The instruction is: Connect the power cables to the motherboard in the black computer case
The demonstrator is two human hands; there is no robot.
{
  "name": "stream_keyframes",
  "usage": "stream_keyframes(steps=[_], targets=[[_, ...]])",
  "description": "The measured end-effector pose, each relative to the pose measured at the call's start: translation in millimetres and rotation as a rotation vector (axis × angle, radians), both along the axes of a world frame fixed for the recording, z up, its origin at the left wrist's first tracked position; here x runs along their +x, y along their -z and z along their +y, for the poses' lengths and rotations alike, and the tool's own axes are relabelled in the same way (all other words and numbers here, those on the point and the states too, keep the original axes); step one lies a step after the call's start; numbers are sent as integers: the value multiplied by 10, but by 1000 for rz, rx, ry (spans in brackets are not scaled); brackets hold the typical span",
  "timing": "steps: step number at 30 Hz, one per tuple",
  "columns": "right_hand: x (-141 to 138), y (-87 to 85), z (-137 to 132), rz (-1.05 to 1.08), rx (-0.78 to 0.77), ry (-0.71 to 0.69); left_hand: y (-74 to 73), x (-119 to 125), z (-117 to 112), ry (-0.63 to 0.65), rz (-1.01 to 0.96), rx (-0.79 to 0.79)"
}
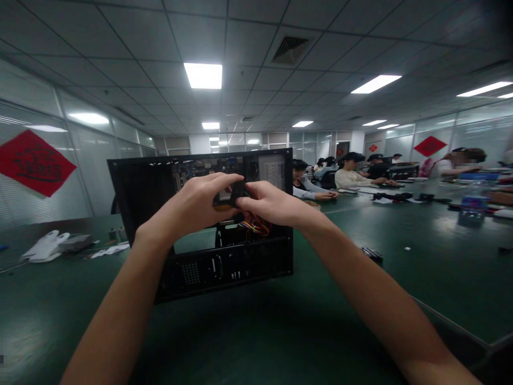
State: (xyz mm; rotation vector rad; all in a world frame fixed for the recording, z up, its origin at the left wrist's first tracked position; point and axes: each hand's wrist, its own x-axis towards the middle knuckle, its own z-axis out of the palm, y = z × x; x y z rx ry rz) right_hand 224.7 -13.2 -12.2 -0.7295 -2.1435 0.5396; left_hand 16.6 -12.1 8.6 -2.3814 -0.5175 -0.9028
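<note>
An open black computer case point(240, 256) stands on the green table in front of me, its inside facing me. Both my hands reach into its upper middle. Between them is a small black part point(238, 191), which I cannot name for certain. My left hand point(200, 198) curves around its left side, thumb and fingers closed on it. My right hand point(264, 200) pinches its right side. Coloured cables point(258, 229) hang just below my right hand. Behind the hands the motherboard point(188, 170) is partly hidden, and a labelled power supply point(273, 168) sits at the upper right.
White plastic bags point(46, 246) and a grey item point(75, 243) lie on the table at left. To the right are a small dark object point(372, 254) and a water bottle point(475, 200). Several people sit at the tables beyond.
</note>
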Motion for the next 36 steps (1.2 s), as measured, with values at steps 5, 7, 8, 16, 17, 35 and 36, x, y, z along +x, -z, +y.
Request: stream_keyframes(steps=[5, 7, 8, 16, 17, 35, 36], targets=[[-36, 24, 100, 137, 23, 55, 12, -2, 69, -17, -72, 132], [-42, 33, 146, 230, 4, 20, 29, 0, 115, -16, -86, 201], [-42, 39, 171, 269, -8, 2, 41, 2, 143, -16, -92, 233], [10, 127, 381, 184, 539, 327, 182, -36, 415, 8, -217, 370], [7, 143, 388, 137, 704, 387, 194, -46, 448, 20, -234, 375], [-258, 787, 980, -759, 374, 639, 796, -261, 1271, -452, 157, -362], [-252, 798, 995, -759, 371, 628, 837, -267, 1301, -457, 170, -368]])
